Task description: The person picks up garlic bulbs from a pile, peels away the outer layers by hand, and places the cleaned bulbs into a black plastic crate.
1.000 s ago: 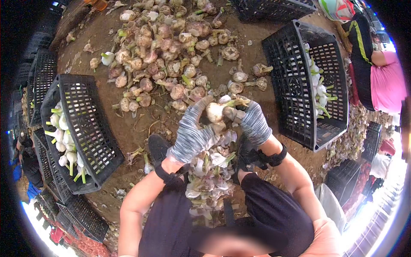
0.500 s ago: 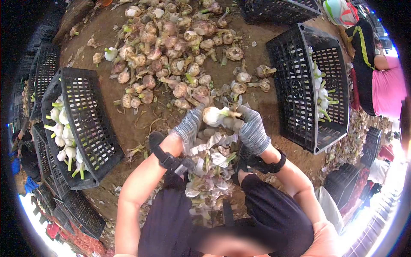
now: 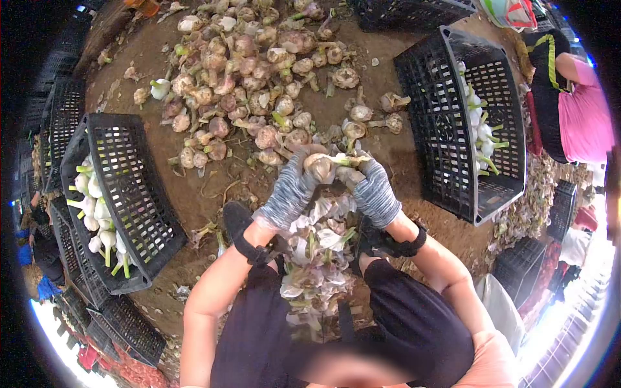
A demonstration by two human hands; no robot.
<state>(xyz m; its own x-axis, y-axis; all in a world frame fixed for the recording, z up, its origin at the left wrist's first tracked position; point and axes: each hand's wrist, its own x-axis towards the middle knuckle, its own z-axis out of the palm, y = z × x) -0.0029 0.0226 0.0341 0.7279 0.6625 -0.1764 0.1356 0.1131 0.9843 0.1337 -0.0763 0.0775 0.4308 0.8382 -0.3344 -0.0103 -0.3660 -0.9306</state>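
Note:
In the head view, a garlic bulb [image 3: 318, 167] with a short pale stem is held up between my hands. My left hand [image 3: 292, 187], in a grey-striped glove, closes its fingers around the bulb end. My right hand [image 3: 375, 191], gloved alike, pinches the stem end, with its fingertips partly hidden. Just beyond lies a heap of unpeeled garlic [image 3: 249, 77], dirty and with stems on. Beneath my hands, loose peeled skins [image 3: 320, 255] are piled between my legs.
A black crate [image 3: 132, 194] of cleaned white garlic stands tilted at the left. Another black crate [image 3: 430, 123] with white garlic is at the right. At the far right is a person in a pink top [image 3: 585, 119]. More crates [image 3: 132, 330] stand lower left.
My left hand has moved up and closed around the bulb end. The bulb between my hands looks browner and less white than before. The view has shifted slightly.

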